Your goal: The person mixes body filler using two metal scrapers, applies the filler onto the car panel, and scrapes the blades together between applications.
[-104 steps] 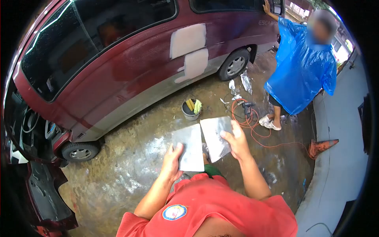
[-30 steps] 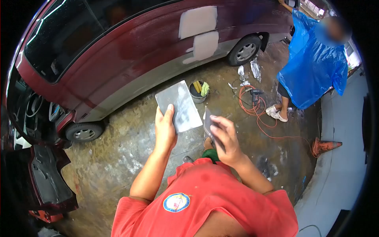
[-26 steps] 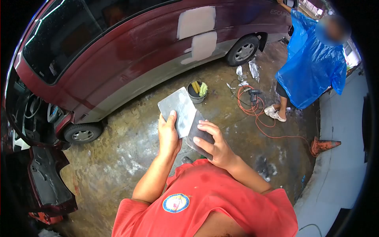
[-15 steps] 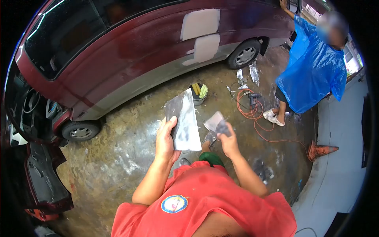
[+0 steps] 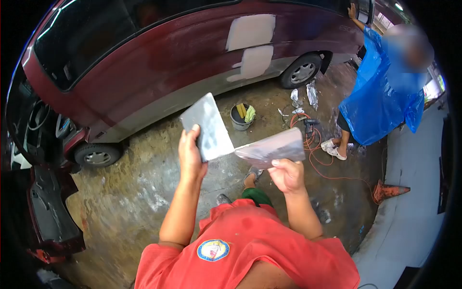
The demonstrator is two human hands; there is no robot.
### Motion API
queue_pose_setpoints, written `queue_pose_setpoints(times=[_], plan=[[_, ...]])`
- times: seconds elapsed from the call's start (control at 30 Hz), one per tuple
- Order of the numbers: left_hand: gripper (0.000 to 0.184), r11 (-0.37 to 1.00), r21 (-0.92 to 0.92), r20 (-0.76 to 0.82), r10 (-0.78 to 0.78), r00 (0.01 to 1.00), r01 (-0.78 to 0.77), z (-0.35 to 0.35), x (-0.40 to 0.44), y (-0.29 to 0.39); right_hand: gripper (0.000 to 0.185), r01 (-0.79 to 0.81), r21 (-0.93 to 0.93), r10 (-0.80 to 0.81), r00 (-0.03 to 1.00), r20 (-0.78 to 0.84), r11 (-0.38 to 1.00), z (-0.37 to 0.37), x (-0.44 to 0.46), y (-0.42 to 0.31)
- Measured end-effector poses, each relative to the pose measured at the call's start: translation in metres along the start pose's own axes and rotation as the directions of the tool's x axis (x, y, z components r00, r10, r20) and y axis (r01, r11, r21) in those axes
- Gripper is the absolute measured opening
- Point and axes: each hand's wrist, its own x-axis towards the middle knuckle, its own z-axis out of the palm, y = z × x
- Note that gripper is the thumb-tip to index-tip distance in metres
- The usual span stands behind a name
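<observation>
My left hand (image 5: 191, 156) grips a flat grey putty board (image 5: 210, 129) by its left edge, thumb on top. White smears cover the board's face. In my right hand (image 5: 288, 176) is a wide, flat putty spreader (image 5: 274, 146), held tilted with the thumb along its near edge. Its blade looks pinkish grey and is slightly blurred. The spreader's left corner meets the board's lower right corner, or comes very close to it. My fingers beneath both tools are mostly hidden.
A dark red van (image 5: 159, 62) with pale filler patches (image 5: 251, 32) stands ahead. A bucket (image 5: 240, 121) holds a cloth and yellow blocks. An orange hose (image 5: 332, 172) and power tool (image 5: 310, 124) lie on the wet floor. A person in a blue poncho (image 5: 380, 106) stands right, near an orange cone (image 5: 389, 191).
The board has moved up and left and tilted. My right hand has turned the spreader, so its broad face now shows and its corner comes to the board's lower corner.
</observation>
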Motion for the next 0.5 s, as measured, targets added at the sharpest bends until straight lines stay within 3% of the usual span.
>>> queue_pose_setpoints(times=[0.07, 0.2, 0.3, 0.33, 0.37, 0.43, 0.47, 0.5], plan=[[0.031, 0.999, -0.034, -0.022, 0.038, 0.999, -0.038, -0.003, 0.001, 0.013, 0.056, 0.102, -0.055, -0.101, 0.995, 0.022, 0.993, 0.001, -0.004, -0.010], [0.037, 1.000, 0.003, 0.030, -0.020, 0.999, 0.020, 0.014, -0.020, -0.008, 0.059, 0.294, -0.417, -0.344, 0.937, -0.050, 0.860, 0.016, -0.002, -0.013], [0.037, 0.993, -0.086, 0.090, -0.076, 0.993, 0.084, 0.036, -0.035, -0.027, 0.067, 0.514, -0.775, -0.453, 0.827, 0.333, 0.369, 0.030, -0.002, -0.012], [0.037, 0.992, -0.100, 0.100, -0.070, 0.993, 0.080, 0.041, -0.036, -0.031, 0.070, 0.567, -0.800, -0.374, 0.797, 0.474, 0.195, 0.040, -0.001, -0.023], [0.036, 0.991, -0.114, 0.107, -0.064, 0.992, 0.076, 0.045, -0.037, -0.034, 0.071, 0.708, -0.660, -0.452, 0.689, 0.566, 0.252, 0.047, 0.004, -0.013], [0.035, 0.992, -0.111, 0.112, -0.043, 0.993, 0.056, 0.049, -0.038, -0.036, 0.070, 0.720, -0.690, -0.299, 0.675, 0.674, 0.070, 0.047, 0.001, -0.015], [0.035, 0.995, -0.092, 0.108, -0.031, 0.994, 0.041, 0.051, -0.039, -0.035, 0.071, 0.758, -0.633, -0.315, 0.646, 0.696, 0.157, 0.041, 0.002, -0.005], [0.034, 0.997, -0.073, 0.105, -0.019, 0.994, 0.027, 0.052, -0.039, -0.035, 0.071, 0.751, -0.650, -0.291, 0.652, 0.700, 0.117, 0.039, 0.002, -0.004]])
